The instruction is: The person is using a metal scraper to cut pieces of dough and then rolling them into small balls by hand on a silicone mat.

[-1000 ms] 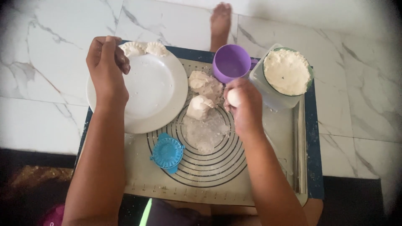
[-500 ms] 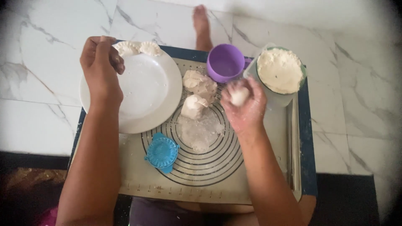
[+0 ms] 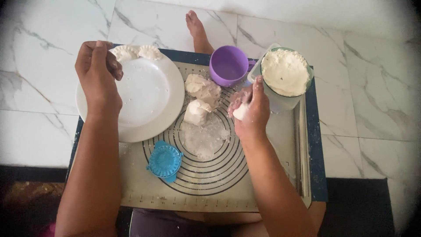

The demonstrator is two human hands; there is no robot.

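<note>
mat (image 3: 272,184): silicone sheet with ring marks, lies flat on the marble floor (image 3: 39,79); carries everything else.
press (image 3: 165,161): blue dumpling mould, shut, near edge of the rings, untouched.
flour patch (image 3: 204,136): dusted at ring centre, just below the dough pile.
right hand (image 3: 250,112): fingers curled tight round a dough ball (image 3: 240,112), held above the mat just beside the flour tub.
dough ball: small, white, roughly round, so no clear long axis and no heading to speak of. Judged light, soft, tacky; dents under pressure. Best cupped in palm or pinched lightly with floured fingertips, not squeezed.
dough pile (image 3: 199,98): two lumps touching, between plate and right hand.
left hand (image 3: 97,74): loosely closed over the plate's left rim; cannot tell if it pinches anything.
plate (image 3: 149,94): white, mostly bare, overlaps the mat's left edge.
dumplings (image 3: 137,52): two crimped, side by side at the plate's far rim.
cup (image 3: 229,66): purple, empty, far centre.
flour tub (image 3: 285,74): clear, heaped full, far right.
</note>
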